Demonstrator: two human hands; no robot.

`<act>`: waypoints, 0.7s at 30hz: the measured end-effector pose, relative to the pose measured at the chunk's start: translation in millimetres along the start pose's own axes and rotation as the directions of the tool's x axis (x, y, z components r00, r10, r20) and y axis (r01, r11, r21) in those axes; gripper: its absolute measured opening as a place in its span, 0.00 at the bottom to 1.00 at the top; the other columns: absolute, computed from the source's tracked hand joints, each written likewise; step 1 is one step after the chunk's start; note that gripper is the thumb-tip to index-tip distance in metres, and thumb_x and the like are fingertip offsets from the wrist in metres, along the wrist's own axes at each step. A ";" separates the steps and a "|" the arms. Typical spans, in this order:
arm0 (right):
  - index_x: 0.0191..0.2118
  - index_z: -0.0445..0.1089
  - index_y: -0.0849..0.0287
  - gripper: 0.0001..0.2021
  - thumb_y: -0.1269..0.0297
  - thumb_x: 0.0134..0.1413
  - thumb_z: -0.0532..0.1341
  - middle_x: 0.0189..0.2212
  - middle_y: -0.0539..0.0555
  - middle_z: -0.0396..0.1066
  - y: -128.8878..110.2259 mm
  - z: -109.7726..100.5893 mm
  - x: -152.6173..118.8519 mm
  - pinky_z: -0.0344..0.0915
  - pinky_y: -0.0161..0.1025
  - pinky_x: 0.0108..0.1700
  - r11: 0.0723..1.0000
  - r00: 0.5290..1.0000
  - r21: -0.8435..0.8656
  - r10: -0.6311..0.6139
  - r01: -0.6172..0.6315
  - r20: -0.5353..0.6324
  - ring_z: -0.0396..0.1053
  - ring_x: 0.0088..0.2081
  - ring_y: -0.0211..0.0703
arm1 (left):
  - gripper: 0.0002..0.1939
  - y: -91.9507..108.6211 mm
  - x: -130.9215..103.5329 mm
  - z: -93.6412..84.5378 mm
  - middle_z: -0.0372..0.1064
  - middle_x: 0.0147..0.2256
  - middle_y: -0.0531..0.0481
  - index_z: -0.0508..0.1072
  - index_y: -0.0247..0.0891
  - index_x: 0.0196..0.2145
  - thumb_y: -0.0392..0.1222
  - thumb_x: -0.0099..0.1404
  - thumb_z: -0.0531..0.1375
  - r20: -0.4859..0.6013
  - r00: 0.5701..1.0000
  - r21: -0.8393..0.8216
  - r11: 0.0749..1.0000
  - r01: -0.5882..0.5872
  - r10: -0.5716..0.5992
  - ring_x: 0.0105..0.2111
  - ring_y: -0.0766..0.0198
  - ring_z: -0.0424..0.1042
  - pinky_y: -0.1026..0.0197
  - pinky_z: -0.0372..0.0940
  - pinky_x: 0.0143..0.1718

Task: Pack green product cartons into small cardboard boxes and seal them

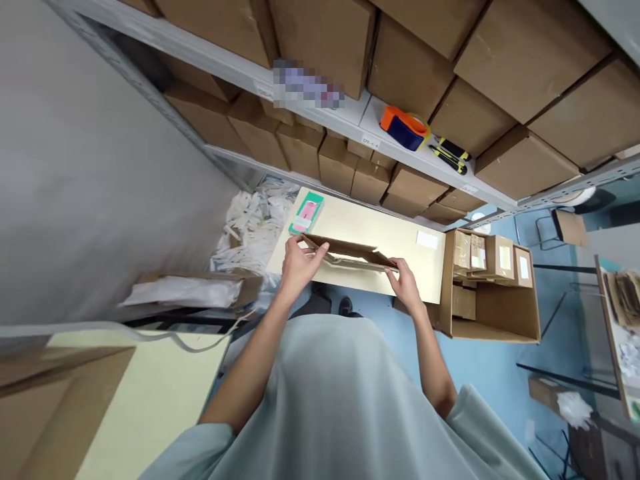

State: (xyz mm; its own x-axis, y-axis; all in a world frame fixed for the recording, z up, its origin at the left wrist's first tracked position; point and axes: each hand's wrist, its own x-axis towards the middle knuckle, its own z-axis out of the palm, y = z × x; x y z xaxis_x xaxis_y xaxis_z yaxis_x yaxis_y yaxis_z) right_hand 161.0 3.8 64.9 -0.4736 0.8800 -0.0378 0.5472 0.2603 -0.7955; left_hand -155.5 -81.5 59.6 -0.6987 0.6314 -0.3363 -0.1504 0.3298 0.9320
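Note:
A brown cardboard box (345, 249), partly flattened with a narrow gap between its walls, is held up over the pale yellow table (365, 217). My left hand (302, 263) grips its left end, thumb pressed on the cardboard. At the other end, my right hand (403, 285) pinches the lower right corner. Behind my left hand lies a green package with a pink item (307, 212) in it. A white label (427, 239) rests at the table's right side.
Shelves packed with cardboard boxes (340, 163) rise behind the table. A tape dispenser (406, 128) and yellow-black cutters (450, 155) sit on one shelf. To the right, an open carton (493, 327) contains several small boxes. White scraps (245, 227) pile up at left.

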 end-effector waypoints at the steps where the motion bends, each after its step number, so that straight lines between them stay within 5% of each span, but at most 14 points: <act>1: 0.62 0.76 0.53 0.22 0.42 0.78 0.61 0.58 0.65 0.79 4.7 3.9 3.8 0.75 0.55 0.65 0.999 0.999 -0.002 0.032 -0.032 -0.016 0.78 0.61 0.62 | 0.31 0.4 10.5 6.3 0.73 0.64 0.36 0.73 0.41 0.57 0.39 0.61 0.81 0.030 0.999 0.022 1.000 0.013 -0.013 0.57 0.45 0.83 0.49 0.73 0.66; 9: 0.74 0.66 0.60 0.44 0.34 0.65 0.69 0.71 0.73 0.72 12.8 41.1 16.8 0.71 0.60 0.74 0.941 0.923 0.110 0.336 -0.320 -0.187 0.73 0.71 0.65 | 0.29 -0.9 60.5 40.0 0.75 0.68 0.37 0.80 0.43 0.60 0.31 0.61 0.68 0.351 0.931 0.151 0.987 0.054 -0.104 0.64 0.43 0.79 0.49 0.70 0.73; 12: 0.72 0.70 0.60 0.42 0.32 0.66 0.67 0.70 0.73 0.74 6.8 43.3 22.7 0.72 0.58 0.72 0.903 0.869 0.153 0.428 -0.402 -0.249 0.75 0.69 0.63 | 0.31 -7.2 66.3 43.6 0.76 0.66 0.38 0.79 0.44 0.63 0.32 0.62 0.69 0.410 0.905 0.174 0.984 0.043 -0.112 0.63 0.42 0.79 0.48 0.68 0.74; 17: 0.54 0.79 0.57 0.26 0.39 0.71 0.61 0.52 0.66 0.84 1.7 29.8 40.6 0.77 0.49 0.52 0.859 0.805 0.035 0.493 -0.511 -0.331 0.81 0.48 0.56 | 0.34 -10.0 73.9 38.6 0.74 0.64 0.34 0.78 0.42 0.68 0.41 0.66 0.73 0.516 0.852 0.363 0.923 -0.127 -0.086 0.57 0.39 0.83 0.46 0.72 0.68; 21: 0.39 0.74 0.54 0.17 0.49 0.74 0.56 0.31 0.55 0.79 0.7 12.6 56.0 0.68 0.43 0.39 0.831 0.821 -0.120 0.496 -0.544 -0.283 0.72 0.31 0.48 | 0.37 -4.6 80.7 29.0 0.77 0.59 0.35 0.68 0.40 0.79 0.39 0.74 0.63 0.615 0.772 0.606 0.722 -0.333 -0.161 0.54 0.41 0.83 0.47 0.74 0.62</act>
State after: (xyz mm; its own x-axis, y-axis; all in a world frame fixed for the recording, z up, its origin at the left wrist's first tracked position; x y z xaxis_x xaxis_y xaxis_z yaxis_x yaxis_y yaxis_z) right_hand 126.3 48.2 54.6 0.0781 0.9639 -0.2546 0.7949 -0.2144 -0.5677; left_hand -190.8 -11.7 24.3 -0.0852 0.8660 -0.4927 0.5479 0.4537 0.7028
